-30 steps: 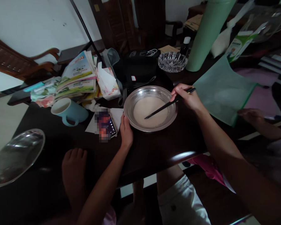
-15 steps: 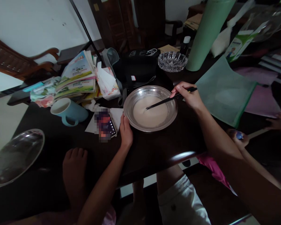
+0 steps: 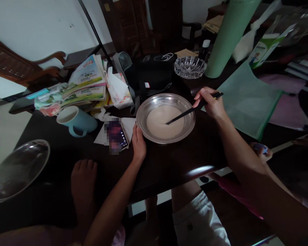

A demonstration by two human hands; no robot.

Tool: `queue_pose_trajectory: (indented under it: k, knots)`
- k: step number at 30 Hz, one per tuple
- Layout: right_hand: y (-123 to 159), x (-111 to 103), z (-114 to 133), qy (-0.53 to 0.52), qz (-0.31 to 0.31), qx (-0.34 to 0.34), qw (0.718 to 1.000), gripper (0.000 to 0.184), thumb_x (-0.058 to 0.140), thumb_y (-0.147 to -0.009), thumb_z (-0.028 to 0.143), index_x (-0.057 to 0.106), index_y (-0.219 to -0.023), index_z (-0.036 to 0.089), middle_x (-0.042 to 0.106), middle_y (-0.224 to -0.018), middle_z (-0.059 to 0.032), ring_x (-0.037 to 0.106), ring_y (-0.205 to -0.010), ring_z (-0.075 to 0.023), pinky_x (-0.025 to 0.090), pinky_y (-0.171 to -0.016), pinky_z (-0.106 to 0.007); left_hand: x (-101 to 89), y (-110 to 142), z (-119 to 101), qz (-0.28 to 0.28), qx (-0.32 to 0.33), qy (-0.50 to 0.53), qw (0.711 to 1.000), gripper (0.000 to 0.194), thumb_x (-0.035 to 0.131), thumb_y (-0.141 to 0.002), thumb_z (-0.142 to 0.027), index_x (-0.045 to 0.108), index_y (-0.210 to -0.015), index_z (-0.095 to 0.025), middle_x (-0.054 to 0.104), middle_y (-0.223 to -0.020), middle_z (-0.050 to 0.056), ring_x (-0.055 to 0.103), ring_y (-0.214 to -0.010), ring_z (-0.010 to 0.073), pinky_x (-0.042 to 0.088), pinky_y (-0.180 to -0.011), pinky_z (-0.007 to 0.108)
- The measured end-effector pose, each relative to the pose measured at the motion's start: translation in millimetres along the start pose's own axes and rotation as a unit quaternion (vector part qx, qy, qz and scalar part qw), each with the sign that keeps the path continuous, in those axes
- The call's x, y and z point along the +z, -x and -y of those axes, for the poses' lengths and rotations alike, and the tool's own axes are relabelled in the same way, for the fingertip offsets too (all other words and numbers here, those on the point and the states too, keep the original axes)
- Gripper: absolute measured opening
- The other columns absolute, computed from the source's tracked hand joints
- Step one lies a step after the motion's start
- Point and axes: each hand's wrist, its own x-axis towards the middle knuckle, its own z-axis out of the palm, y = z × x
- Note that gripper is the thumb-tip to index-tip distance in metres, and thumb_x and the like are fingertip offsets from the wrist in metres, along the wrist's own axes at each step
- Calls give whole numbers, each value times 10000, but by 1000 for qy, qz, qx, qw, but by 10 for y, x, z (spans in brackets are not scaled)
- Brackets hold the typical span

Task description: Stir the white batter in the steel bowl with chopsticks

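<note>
A shiny metal bowl of pale, cloudy liquid rests on the dark table. My left hand is closed on its left rim, the fingers against the outer side. Black chopsticks slant down into the liquid, held near their upper end by my right hand, closed around them above the bowl's right edge. The tips touch the liquid near its middle. Just left of my left hand, a phone with a lit screen lies on white paper.
A blue mug and a clear lid or bowl stand left. Behind are booklets, a tissue pack, a glass ashtray and a tall green cylinder. Green mesh lies right. Other people's hands are on both sides.
My right hand has moved a little to the right, drawing the chopstick tips right and slightly down through the liquid. My left hand stays on the bowl's rim.
</note>
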Motion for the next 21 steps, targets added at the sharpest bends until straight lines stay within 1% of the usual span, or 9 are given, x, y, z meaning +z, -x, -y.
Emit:
queue_pose_trajectory:
  k: [2,5,7,9,11,13,16,18,21]
  knots:
    - [6,9,1,-10,26,8,1000,407,598,-880,591,714,-704,242,669,-529,25,628,-511,-128,529,-661,-315,-3,-6,24,0,-1,6,1000,556,438,-941,-622,646,-1221,-189,653,-1328,106,561,-1291,224,375,-1155,371]
    - [17,32,19,0,71,17,997,379,639,-848,595,728,-746,241,722,-614,14,680,-596,-142,543,-694,-314,-6,-11,45,0,-2,13,1000,568,440,-933,-636,646,-1222,-192,649,-1334,105,564,-1288,228,376,-1154,376]
    - [12,33,27,13,51,9,999,385,647,-835,608,723,-743,242,733,-639,12,693,-632,-149,548,-716,-319,-5,-8,40,0,-1,12,1000,585,439,-929,-644,647,-1221,-182,649,-1331,115,567,-1284,235,380,-1151,381]
    - [3,24,25,17,6,0,1000,415,620,-843,629,708,-710,246,706,-588,18,673,-592,-147,547,-707,-326,-2,-3,30,3,1,11,1000,588,433,-934,-638,644,-1226,-173,650,-1323,123,566,-1284,238,382,-1148,381]
    - [0,22,23,13,-14,4,1000,449,585,-853,652,697,-684,252,668,-527,24,640,-529,-146,543,-678,-335,0,1,28,5,1,13,1000,571,429,-943,-623,642,-1232,-179,652,-1316,119,566,-1283,235,382,-1148,380]
    - [7,35,29,10,11,17,1000,449,587,-846,660,703,-690,257,669,-525,23,640,-523,-151,545,-673,-342,-2,2,36,6,3,18,1000,549,429,-950,-608,640,-1236,-190,652,-1320,108,565,-1283,229,378,-1150,379]
    - [17,58,42,16,59,23,998,408,636,-820,647,722,-739,257,725,-615,12,688,-617,-163,558,-710,-339,-8,2,43,6,6,21,1000,531,431,-955,-596,641,-1233,-196,646,-1336,99,562,-1288,222,372,-1154,374]
    - [10,53,36,23,36,12,999,406,642,-816,645,716,-740,254,731,-632,10,690,-638,-163,558,-716,-336,-9,3,29,4,4,13,1000,531,433,-953,-596,645,-1222,-190,649,-1330,104,565,-1283,222,375,-1151,371]
    - [-6,28,9,20,-32,5,999,448,595,-839,664,682,-681,254,666,-531,21,627,-525,-146,540,-647,-332,-2,6,-4,0,3,5,1000,536,438,-948,-602,646,-1213,-185,662,-1305,108,573,-1269,223,388,-1140,369]
